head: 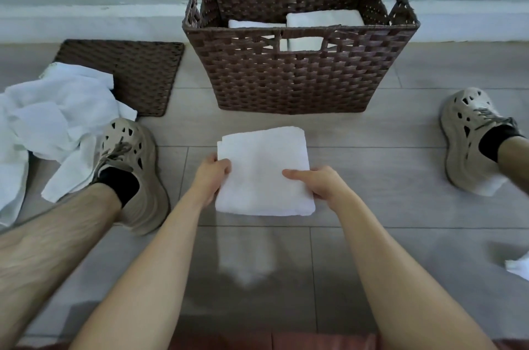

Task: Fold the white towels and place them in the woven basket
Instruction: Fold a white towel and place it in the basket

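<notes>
The main risk, as I see it, is the folded towel (264, 172) coming undone on the way to the woven basket (289, 75): I hold it only at its two side edges, so the far layers could sag open or slip if my grip loosens, and its far edge could catch on the basket's near rim as I lift it over. Inside the basket two folded towels (325, 19) already lie side by side, so a careless drop could land crooked on them or rumple them. My left hand (210, 175) grips the towel's left edge and my right hand (317, 181) grips its right edge, each with the thumb curled over the top; the fingers are hidden beneath the cloth. The towel sits between my hands, near me and just this side of the basket, seemingly raised off the tiled floor (372, 206). More unfolded towels (57, 120) lie heaped to the left.
</notes>
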The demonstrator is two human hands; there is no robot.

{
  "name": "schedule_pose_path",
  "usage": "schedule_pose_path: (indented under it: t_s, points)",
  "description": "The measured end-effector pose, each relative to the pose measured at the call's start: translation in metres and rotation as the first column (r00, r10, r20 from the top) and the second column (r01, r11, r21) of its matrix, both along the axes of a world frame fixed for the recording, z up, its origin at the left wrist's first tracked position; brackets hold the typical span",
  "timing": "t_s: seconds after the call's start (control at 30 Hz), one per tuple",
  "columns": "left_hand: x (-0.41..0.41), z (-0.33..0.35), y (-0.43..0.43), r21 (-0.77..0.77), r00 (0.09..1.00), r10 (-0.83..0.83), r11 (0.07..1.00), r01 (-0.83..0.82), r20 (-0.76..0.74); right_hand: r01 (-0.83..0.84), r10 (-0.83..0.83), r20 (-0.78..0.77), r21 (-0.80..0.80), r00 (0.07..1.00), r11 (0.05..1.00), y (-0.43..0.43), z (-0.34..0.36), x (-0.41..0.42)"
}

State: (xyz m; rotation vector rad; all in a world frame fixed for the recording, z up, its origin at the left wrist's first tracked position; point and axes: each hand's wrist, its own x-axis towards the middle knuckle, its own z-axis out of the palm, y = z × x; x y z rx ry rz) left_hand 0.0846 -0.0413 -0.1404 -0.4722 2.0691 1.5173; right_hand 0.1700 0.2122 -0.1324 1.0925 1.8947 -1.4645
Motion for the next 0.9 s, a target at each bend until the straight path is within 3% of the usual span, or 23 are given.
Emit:
schedule_pose_path:
  t_s: [0.17, 0.27, 0.33, 0.43, 0.53, 0.63, 0.7, 0.8, 0.9]
  points:
    - [0.004, -0.009, 0.021, -0.328, 0.973, -0.167, 0.939, 0.107, -0.158, 0.106, -0.107, -0.017, -0.065, 0.994, 0.992, -0.002, -0.007, 0.000]
    - [0.009, -0.014, 0.029, -0.588, 0.947, -0.263, 0.802, 0.108, -0.185, 0.120, -0.124, -0.025, -0.123, 0.992, 0.985, -0.005, -0.004, 0.001]
    - [0.001, -0.003, 0.032, -0.649, 0.926, -0.353, 0.737, 0.188, -0.133, 0.087, -0.095, -0.077, -0.098, 0.993, 0.991, -0.006, 0.003, 0.000]
    - [-0.032, 0.030, 0.030, -0.455, 0.847, -0.514, 0.791, 0.409, -0.131, -0.051, 0.060, -0.228, 0.047, 0.972, 0.998, -0.001, 0.028, -0.009]
    - [-0.055, 0.083, 0.033, -0.171, 0.785, -0.581, 0.814, 0.556, -0.216, -0.290, 0.353, -0.312, 0.232, 0.882, 0.929, 0.012, 0.073, -0.021]
    - [-0.063, 0.129, 0.045, -0.140, 0.665, -0.703, 0.706, 0.694, -0.251, -0.452, 0.568, -0.329, 0.368, 0.754, 0.813, 0.029, 0.121, -0.031]
    - [-0.064, 0.147, 0.054, -0.161, 0.611, -0.732, 0.671, 0.724, -0.302, -0.472, 0.631, -0.306, 0.456, 0.713, 0.755, 0.041, 0.147, -0.038]
    - [-0.060, 0.165, 0.067, -0.184, 0.652, -0.631, 0.763, 0.620, -0.421, -0.265, 0.575, -0.326, 0.649, 0.750, 0.714, 0.059, 0.169, -0.043]
    - [-0.057, 0.177, 0.081, -0.253, 0.662, -0.507, 0.858, 0.447, -0.552, 0.192, 0.320, -0.498, 0.731, 0.806, 0.655, 0.067, 0.178, -0.035]
